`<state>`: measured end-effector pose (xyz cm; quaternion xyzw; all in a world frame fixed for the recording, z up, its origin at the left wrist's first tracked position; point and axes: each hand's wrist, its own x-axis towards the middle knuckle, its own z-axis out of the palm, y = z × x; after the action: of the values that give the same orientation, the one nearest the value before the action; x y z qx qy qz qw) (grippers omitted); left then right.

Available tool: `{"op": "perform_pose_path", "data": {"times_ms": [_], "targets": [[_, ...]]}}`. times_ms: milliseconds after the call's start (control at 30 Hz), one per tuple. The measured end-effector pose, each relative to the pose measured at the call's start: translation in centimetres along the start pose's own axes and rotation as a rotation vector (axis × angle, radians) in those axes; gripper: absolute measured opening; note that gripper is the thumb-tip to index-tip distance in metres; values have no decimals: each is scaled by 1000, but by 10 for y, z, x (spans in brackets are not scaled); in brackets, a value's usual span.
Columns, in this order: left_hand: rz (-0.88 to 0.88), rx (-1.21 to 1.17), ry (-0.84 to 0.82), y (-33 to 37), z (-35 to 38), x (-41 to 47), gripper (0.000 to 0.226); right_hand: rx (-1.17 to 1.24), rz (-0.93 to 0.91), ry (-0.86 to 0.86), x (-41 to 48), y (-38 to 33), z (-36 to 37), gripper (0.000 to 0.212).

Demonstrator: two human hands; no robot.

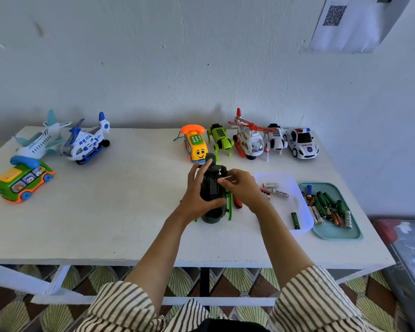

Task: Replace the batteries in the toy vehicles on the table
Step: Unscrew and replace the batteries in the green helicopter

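Note:
A dark green toy helicopter lies belly-up on the white table, its dark battery bay facing me. My left hand grips its body from the left, thumb curled round the near side. My right hand hovers over the bay and pinches a small pale object, too small to identify. A red tool handle pokes out from under my right hand. To the right, a white tray holds a few batteries, and a teal tray holds several more.
A yellow phone car, green robot dog, red-white helicopter, white robot dog and police car line the back right. A toy plane, blue-white helicopter and green phone bus stand at the left.

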<state>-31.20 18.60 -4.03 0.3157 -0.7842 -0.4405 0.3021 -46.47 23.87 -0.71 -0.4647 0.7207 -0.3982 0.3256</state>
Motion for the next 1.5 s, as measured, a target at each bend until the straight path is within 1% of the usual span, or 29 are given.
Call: {"op": "perform_pose_path", "data": {"times_ms": [100,200,267,400,500,567,600,633,700,767,800,867,1000,1067,1167,1267,1367,1433,1500], "targets": [[16,-31,97,2,0,6,75,17,35,102,0,3,6,34],[-28,-107,129,-1,2,10,66,61,55,136,1,4,11,34],[-33,-111,126,-5,7,7,62,67,57,158,3,2,13,32],[-5,-77,202,-13,8,6,58,52,55,184,0,-8,19,30],[39,-71,189,-14,7,5,52,23,40,183,-3,-9,20,25],[62,-55,174,-13,6,5,51,52,40,179,-3,-6,15,16],[64,-57,164,-13,6,5,51,54,57,192,-2,-2,13,20],[64,-65,154,-14,6,6,51,0,78,212,0,3,12,28],[57,-81,135,-14,6,6,51,-287,111,223,3,16,14,38],[56,-92,122,-14,6,5,52,-593,105,173,4,32,22,33],[55,-102,118,-15,6,5,52,-696,111,140,2,39,26,29],[61,-117,122,-17,6,4,52,-777,122,132,0,45,31,24],[53,-171,146,-24,6,3,55,-731,83,164,3,39,28,21],[5,-234,164,-23,6,0,56,-657,119,182,2,32,21,23],[-4,-320,160,-21,6,-3,58,-412,86,351,-1,14,8,21],[-7,-303,153,-19,8,-2,58,-154,-81,550,-10,-11,0,14],[-2,-287,155,-13,10,-1,59,-25,-283,631,-19,-31,-5,15],[27,-253,163,-13,11,1,59,-24,-426,636,-24,-38,-8,15],[51,-222,160,-15,12,3,59,-131,-526,634,-28,-41,-9,19]]}}
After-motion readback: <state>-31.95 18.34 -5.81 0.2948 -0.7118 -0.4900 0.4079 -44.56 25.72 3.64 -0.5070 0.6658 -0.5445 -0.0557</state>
